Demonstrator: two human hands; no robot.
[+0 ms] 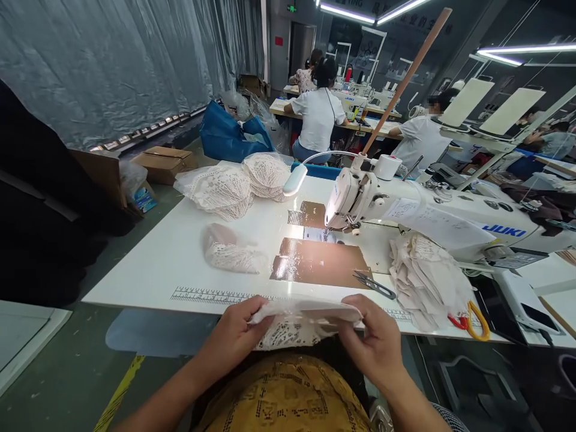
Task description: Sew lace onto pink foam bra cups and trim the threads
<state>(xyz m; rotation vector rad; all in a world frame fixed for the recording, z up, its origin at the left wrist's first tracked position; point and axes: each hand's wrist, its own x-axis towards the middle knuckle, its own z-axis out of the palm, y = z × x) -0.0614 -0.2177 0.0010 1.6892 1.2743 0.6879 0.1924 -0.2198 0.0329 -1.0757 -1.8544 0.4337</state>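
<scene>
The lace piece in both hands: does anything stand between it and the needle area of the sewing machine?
Nothing upright is visible between the lace piece and the needle area; only the printed ruler and the flat brown patch lie there. The snips lie to the right of that line.

Lit overhead by white tube lights (347, 13), hung at left with a silvery curtain (135, 66), backed by a grey wall (278, 63), set on a green floor (81, 354).

Ceiling tubes (531, 49) bright; left side dim. Strong glare on brown board (324, 264). Wide-angle stretching towards edges.
</scene>
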